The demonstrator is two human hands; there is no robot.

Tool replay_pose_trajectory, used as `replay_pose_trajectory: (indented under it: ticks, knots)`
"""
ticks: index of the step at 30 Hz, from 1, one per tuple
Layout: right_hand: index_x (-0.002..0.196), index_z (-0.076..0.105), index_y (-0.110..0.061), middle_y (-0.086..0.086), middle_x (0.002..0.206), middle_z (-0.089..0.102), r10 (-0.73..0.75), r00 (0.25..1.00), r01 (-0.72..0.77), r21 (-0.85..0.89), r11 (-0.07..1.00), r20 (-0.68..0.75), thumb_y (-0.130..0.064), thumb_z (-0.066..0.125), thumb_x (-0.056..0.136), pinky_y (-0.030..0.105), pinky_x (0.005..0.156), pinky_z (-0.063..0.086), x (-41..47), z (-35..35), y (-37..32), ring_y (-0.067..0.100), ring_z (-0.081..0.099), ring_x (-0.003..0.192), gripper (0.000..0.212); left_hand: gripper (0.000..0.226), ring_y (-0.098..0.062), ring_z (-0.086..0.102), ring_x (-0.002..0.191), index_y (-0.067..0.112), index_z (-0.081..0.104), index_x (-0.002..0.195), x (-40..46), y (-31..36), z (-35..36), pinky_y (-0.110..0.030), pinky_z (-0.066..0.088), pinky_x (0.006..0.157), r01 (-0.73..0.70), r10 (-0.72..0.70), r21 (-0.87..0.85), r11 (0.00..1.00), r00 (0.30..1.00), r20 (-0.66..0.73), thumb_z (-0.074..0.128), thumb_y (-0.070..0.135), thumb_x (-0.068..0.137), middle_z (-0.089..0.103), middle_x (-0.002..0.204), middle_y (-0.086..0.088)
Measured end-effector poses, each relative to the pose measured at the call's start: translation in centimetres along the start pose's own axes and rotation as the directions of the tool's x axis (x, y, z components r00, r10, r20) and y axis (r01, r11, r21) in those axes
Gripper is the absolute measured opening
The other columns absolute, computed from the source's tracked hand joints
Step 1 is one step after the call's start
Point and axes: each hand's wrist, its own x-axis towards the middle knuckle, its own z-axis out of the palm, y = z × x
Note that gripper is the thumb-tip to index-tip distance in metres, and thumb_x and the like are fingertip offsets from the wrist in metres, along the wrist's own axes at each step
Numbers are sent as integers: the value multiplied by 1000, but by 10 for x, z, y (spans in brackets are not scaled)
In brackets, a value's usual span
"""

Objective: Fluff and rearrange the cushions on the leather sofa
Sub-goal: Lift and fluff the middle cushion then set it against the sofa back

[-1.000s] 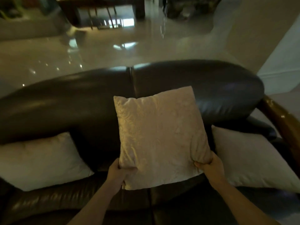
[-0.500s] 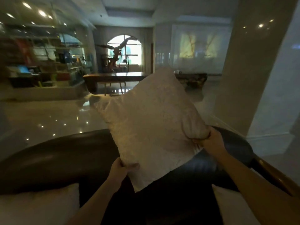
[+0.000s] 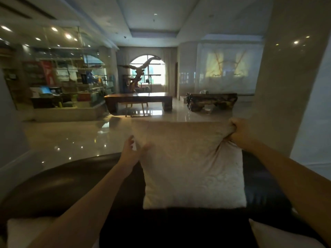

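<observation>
1. Half a second ago I held the cushion (image 3: pixel 191 165) tilted, one hand at its lower corner and one at its right edge; now it hangs nearly square in the centre of the frame, above the back of the leather sofa (image 3: pixel 75 179).
2. My left hand (image 3: pixel 131 151) has let go of that lower corner. Its fingers (image 3: pixel 130 140) are spread and loose at the cushion's left edge, the thumb just touching the fabric.
3. My right hand (image 3: pixel 239 130) has moved to the upper right corner, fingers pressed together in a fist, pinching the bunched fabric there.
4. Two more pale cushions sit low in the frame: one at lower left (image 3: pixel 23 231), one at lower right (image 3: pixel 279 235).
</observation>
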Motion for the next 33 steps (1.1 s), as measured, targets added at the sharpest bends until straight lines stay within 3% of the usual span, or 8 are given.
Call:
replay_pose_trajectory:
  ticks: [9,13,16,21,27,30,32,33]
  knots:
    - [67,57,-1,4,57,52,-40,987,44,-24,999,155,-10,76,64,32,52,34,-17,19,15,19,49,55,21,11,-26,69,101,15,72,92,1,-41,-4,-37,56,85,59,-89,-203,977,986,-142,76,22,84,73,97,-6]
    - [78,70,-5,17,91,68,-92,957,124,-100,987,273,-26,80,55,44,80,49,-18,20,22,33,62,88,32,28,-22,64,106,5,67,116,2,-35,12,-32,52,92,51,-191,-388,920,924,-331,70,12,88,69,112,-7]
    - [92,74,-18,18,141,43,-49,965,96,-175,980,257,-21,91,54,49,109,30,-19,21,34,38,34,131,42,37,-22,63,110,5,63,124,12,-28,17,-33,51,98,41,-260,-548,835,908,-328,70,11,89,67,122,-10]
    - [120,62,-21,9,160,15,199,969,-208,51,977,144,-13,86,65,34,109,27,-25,36,53,30,26,140,61,40,-31,62,117,9,62,129,26,-25,26,-48,51,101,179,-396,-707,684,905,-154,69,17,90,66,126,-14]
    - [129,46,-7,21,132,54,370,908,-406,624,668,195,-32,96,44,48,89,55,-36,65,91,34,57,117,102,38,-31,66,106,9,65,122,28,-40,21,-42,57,73,249,-470,-728,638,876,-112,72,22,87,69,114,-13]
    - [113,61,-1,6,107,71,364,902,-403,755,517,232,-30,82,70,37,86,57,-34,76,89,25,65,104,56,38,-28,66,106,5,65,123,30,-51,18,-41,57,75,225,-415,-706,671,904,-107,69,25,90,70,116,-13]
    - [93,67,-11,-5,88,72,410,898,-394,710,584,160,-10,62,90,33,80,54,-32,85,93,15,66,91,7,37,-28,65,114,8,67,120,32,-60,12,-44,55,92,170,-338,-652,739,931,-141,71,25,88,69,121,-13]
    - [86,68,-16,-5,85,71,444,884,-416,678,606,146,-6,59,90,35,81,52,-30,87,95,16,65,89,14,29,-27,65,114,10,69,113,32,-65,10,-43,53,97,147,-313,-610,778,933,-174,73,23,87,70,119,-12]
